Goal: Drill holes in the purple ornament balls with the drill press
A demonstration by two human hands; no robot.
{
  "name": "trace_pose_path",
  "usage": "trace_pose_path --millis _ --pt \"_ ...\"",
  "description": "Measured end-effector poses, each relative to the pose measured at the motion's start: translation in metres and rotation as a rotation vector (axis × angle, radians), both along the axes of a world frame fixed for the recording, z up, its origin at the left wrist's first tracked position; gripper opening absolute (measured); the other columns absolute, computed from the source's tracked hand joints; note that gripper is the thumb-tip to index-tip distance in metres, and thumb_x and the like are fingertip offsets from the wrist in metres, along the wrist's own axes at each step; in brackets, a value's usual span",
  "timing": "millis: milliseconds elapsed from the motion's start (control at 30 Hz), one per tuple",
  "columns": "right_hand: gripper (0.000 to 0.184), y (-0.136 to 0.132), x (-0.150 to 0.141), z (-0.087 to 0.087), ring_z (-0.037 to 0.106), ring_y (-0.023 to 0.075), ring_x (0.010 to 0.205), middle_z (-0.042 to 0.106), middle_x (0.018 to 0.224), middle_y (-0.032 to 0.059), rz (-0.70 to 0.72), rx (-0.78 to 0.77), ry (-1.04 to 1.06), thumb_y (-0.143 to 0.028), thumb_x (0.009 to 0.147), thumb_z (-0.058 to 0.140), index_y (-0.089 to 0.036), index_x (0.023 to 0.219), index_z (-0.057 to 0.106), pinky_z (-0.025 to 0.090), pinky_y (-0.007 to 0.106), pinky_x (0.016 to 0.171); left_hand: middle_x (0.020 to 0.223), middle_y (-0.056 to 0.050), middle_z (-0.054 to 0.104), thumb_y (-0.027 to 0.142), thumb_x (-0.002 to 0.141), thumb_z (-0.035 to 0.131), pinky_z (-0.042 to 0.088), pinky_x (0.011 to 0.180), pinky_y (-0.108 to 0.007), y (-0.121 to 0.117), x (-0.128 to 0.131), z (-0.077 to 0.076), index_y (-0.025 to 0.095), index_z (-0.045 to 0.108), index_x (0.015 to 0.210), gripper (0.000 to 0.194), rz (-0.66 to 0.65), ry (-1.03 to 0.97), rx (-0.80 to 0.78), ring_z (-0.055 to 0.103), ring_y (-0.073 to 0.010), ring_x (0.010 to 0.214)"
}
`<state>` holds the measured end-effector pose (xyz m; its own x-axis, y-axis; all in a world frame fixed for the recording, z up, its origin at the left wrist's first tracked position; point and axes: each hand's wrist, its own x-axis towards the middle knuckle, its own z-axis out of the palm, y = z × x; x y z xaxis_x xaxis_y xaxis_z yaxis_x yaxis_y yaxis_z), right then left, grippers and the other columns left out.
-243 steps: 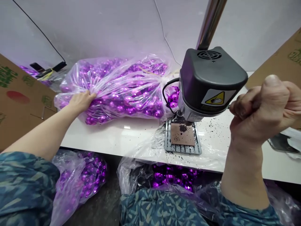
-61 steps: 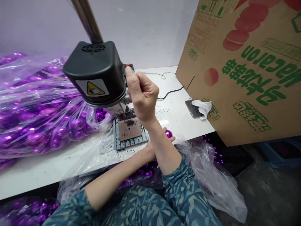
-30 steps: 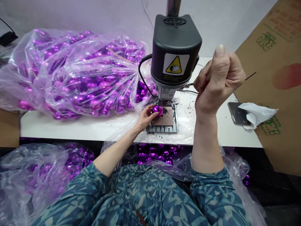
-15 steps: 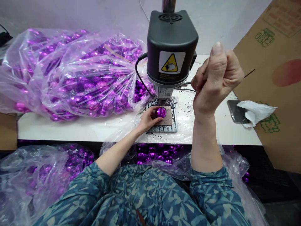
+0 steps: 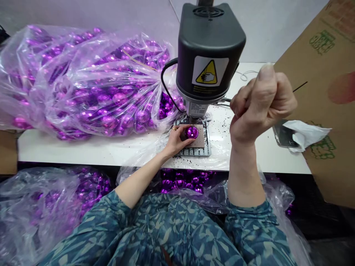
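My left hand [image 5: 177, 141] pinches a shiny purple faceted ball [image 5: 191, 132] between thumb and fingers. The ball rests on a brown board [image 5: 200, 142] lying on the grey slotted base [image 5: 207, 150] of a small bench drill press [image 5: 210, 44]. The drill's tip meets the top of the ball or stands just above it; I cannot tell which. To the right of the black motor housing, my right hand [image 5: 260, 101] is closed in a fist round the drill press lever [image 5: 226, 99]. Most of that lever is hidden by the fingers.
A large clear bag of purple balls [image 5: 105, 92] lies left on the white table [image 5: 69, 149]. More balls [image 5: 183, 181] sit in plastic below the front edge. A phone [image 5: 283, 135], a white tissue [image 5: 307, 133] and a cardboard box [image 5: 313, 96] are at right. Dark shavings surround the base.
My right hand has come down a little relative to the drill's motor housing. My left hand still pinches the ball in the same place on the board. The view has shifted slightly.
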<state>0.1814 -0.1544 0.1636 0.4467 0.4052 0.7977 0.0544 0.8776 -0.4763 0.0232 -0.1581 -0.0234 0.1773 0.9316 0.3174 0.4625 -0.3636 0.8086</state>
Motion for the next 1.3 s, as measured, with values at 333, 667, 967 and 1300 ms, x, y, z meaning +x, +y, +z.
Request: trace_pose_path --millis 333,667,967,1300 --pt "0.055 -0.01 -0.002 -0.021 0.027 0.0006 0.037 0.01 0.049 -0.0068 -0.092 0.011 -0.004 -0.04 0.094 0.062 -0.021 0.063 0.021 0.022 0.02 0.043 0.123 -0.01 0.07 0.034 0.081 0.09 0.054 0.103 -0.045 0.003 -0.002 -0.009 0.023 0.066 0.13 0.056 -0.006 0.014 0.065 0.063 -0.0272 0.118" --pt "0.052 0.007 0.001 -0.044 0.016 -0.0012 0.037 0.008 0.048 -0.006 -0.092 0.308 0.003 -0.027 0.092 0.061 -0.016 0.061 0.021 0.021 0.018 0.04 0.125 -0.01 0.07 0.036 0.083 0.088 0.053 0.104 -0.045 0.001 -0.003 -0.009 0.023 0.065 0.131 0.055 -0.015 0.037 0.079 0.062 -0.0274 0.12" --pt "0.052 0.012 0.009 -0.071 0.013 0.001 0.033 0.014 0.04 -0.0081 -0.207 0.384 -0.111 -0.024 0.089 0.058 -0.018 0.067 0.011 0.018 0.02 0.034 0.125 -0.01 0.071 0.036 0.081 0.089 0.053 0.103 -0.045 0.001 -0.003 -0.01 0.023 0.066 0.13 0.056 -0.015 0.01 0.082 0.062 -0.0277 0.119" --pt "0.058 0.016 -0.003 0.013 0.032 0.0042 0.035 0.027 0.043 -0.0075 -0.074 0.054 -0.033 -0.055 0.081 0.07 -0.021 0.056 0.03 0.02 0.025 0.039 0.121 -0.01 0.072 0.035 0.081 0.089 0.057 0.096 -0.043 -0.004 -0.003 -0.005 0.021 0.065 0.128 0.054 0.037 -0.004 0.14 0.066 -0.0258 0.113"
